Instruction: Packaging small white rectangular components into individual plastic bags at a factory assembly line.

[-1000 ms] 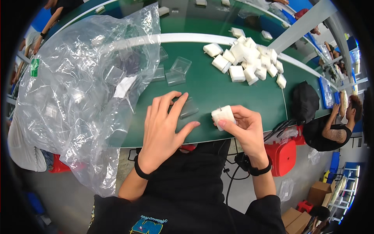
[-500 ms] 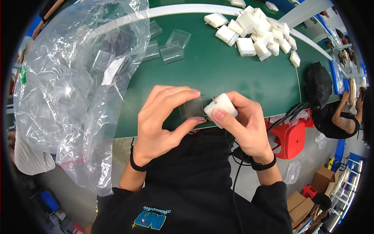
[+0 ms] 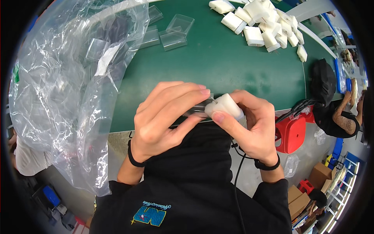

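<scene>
Between the thumb and fingers of my left hand [image 3: 165, 117] is a clear plastic sleeve [image 3: 198, 108], partly hidden by those fingers. My right hand [image 3: 249, 123] pinches a white block [image 3: 226, 106] with a thin metal pin on its left side. The block's pinned side meets the right end of the sleeve; I cannot tell whether it is inside. Both hands are above the near edge of the green table [image 3: 210, 70]. Farther back lie several loose clear sleeves [image 3: 172, 40], and a heap of similar white blocks [image 3: 255, 36] is at the far right.
A large clear plastic bag [image 3: 58, 85] covers the table's left side, with more sleeves in it. At the right table edge are a black bag [image 3: 322, 80] and cables. A red stool [image 3: 290, 134] stands on the floor. Another person [image 3: 343, 113] is farther right.
The sleeve has tilted in my left hand, and its fingers have closed further over it. The white block has turned slightly and now meets the sleeve's end. The whole view has shifted a little.
</scene>
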Tool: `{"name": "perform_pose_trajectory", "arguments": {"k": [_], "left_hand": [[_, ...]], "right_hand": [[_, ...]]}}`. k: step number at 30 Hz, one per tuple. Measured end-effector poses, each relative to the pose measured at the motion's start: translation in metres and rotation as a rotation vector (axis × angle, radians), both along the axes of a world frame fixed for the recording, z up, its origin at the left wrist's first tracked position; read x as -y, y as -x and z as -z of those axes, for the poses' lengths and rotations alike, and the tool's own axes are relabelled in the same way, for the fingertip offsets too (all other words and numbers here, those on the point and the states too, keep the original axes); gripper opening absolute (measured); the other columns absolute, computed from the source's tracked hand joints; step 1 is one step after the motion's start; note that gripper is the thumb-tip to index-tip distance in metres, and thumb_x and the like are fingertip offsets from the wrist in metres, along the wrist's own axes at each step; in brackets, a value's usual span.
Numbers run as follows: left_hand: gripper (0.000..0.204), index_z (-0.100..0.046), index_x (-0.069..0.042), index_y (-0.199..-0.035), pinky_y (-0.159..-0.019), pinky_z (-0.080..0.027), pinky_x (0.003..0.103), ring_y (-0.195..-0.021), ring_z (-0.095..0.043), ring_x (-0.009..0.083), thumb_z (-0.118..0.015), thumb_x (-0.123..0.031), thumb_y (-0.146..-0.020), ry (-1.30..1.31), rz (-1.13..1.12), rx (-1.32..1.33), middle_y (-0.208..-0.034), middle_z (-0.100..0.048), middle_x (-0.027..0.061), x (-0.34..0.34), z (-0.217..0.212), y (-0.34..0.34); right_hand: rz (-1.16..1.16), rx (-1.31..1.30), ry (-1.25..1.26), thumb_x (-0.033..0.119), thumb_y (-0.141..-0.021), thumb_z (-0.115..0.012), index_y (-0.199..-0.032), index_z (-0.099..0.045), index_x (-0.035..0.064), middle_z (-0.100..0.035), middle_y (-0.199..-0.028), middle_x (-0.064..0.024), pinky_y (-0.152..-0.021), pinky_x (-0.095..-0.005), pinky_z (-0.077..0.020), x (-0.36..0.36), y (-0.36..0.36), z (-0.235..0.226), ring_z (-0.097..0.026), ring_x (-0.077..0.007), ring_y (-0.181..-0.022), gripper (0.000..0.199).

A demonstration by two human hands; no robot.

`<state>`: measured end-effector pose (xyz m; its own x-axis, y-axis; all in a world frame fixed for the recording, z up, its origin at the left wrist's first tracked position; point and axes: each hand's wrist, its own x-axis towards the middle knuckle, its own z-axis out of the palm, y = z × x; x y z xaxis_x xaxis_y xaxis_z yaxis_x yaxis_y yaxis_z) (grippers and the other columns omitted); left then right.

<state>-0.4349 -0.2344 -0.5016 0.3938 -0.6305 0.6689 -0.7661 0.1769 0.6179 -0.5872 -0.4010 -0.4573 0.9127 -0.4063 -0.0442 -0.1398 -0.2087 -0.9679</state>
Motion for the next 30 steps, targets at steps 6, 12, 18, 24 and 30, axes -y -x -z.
{"name": "perform_pose_trajectory", "arguments": {"k": [6,12,18,24,30], "left_hand": [[0.051,-0.076,0.003,-0.115,-0.076,-0.061,0.036,-0.095,-0.075,0.0316,-0.092,0.001,-0.067,-0.037,0.058,-0.063,-0.111,-0.078,0.0183,-0.001,-0.003,0.002],[0.05,-0.076,0.003,-0.116,-0.074,-0.061,0.036,-0.094,-0.075,0.0316,-0.091,0.002,-0.068,-0.058,0.11,-0.095,-0.112,-0.078,0.0181,-0.002,-0.002,0.004],[0.049,-0.076,0.004,-0.116,-0.074,-0.061,0.037,-0.095,-0.075,0.0323,-0.092,-0.001,-0.069,-0.048,0.103,-0.053,-0.113,-0.078,0.0179,0.002,-0.001,0.003],[0.047,-0.076,0.004,-0.114,-0.074,-0.061,0.037,-0.094,-0.076,0.0332,-0.092,-0.005,-0.07,-0.038,0.118,-0.024,-0.112,-0.078,0.018,0.0,0.002,0.005],[0.05,-0.076,0.005,-0.116,-0.074,-0.061,0.037,-0.091,-0.076,0.0329,-0.093,-0.009,-0.071,-0.037,0.104,-0.008,-0.109,-0.078,0.0188,0.001,-0.002,0.006]], "right_hand": [[-0.049,-0.036,0.024,0.016,-0.089,-0.086,-0.096,-0.077,0.0,-0.075,-0.08,-0.0066,-0.07,-0.0275,-0.0506,0.004,0.002,-0.005,-0.065,-0.0105,-0.072,0.02],[-0.083,-0.148,-0.055,0.013,-0.088,-0.086,-0.098,-0.076,-0.0018,-0.075,-0.086,-0.0062,-0.075,-0.0267,-0.0504,0.006,0.002,-0.013,-0.066,-0.0104,-0.079,0.02],[0.054,-0.026,-0.201,0.014,-0.091,-0.083,-0.1,-0.077,-0.0037,-0.079,-0.09,-0.0091,-0.081,-0.0279,-0.0552,0.004,0.006,-0.005,-0.072,-0.0123,-0.083,0.02],[0.078,-0.005,-0.149,0.007,-0.091,-0.081,-0.1,-0.079,-0.0048,-0.08,-0.093,-0.0105,-0.082,-0.0288,-0.0575,-0.002,0.002,-0.006,-0.075,-0.0147,-0.086,0.015],[0.117,0.148,-0.023,-0.002,-0.087,-0.081,-0.1,-0.08,-0.0045,-0.079,-0.092,-0.0133,-0.074,-0.0287,-0.0575,0.003,0.007,-0.003,-0.075,-0.0162,-0.082,0.013]]}}
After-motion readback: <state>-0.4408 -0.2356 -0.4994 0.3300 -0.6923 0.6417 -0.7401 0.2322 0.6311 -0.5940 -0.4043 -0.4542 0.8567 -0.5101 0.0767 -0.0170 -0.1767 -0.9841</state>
